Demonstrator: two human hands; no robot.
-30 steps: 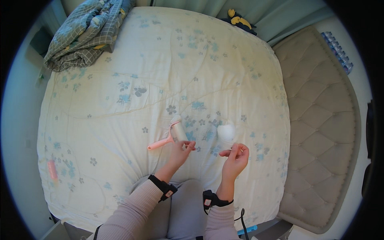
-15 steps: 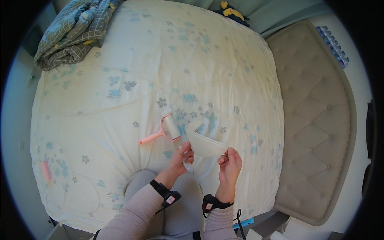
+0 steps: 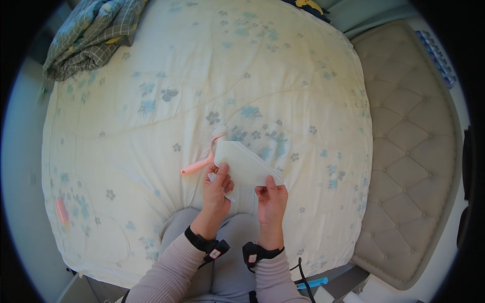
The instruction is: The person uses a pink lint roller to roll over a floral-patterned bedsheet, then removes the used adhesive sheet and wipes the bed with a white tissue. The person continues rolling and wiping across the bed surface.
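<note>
My bed point(image 3: 151, 131) wore its cream quilt with blue flowers. A grey checked blanket point(image 3: 93, 35) sat bunched at the far left corner, a pink-handled lint roller point(image 3: 199, 165) lay near my edge, mid-bed, and a small orange thing point(image 3: 61, 211) lay by the left edge.

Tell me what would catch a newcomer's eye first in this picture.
Most striking is the white sheet held up between the left hand and right hand, at the middle of the floral bedspread. A pink lint roller lies just behind it, and a checked blanket is bunched at the far left corner.
</note>
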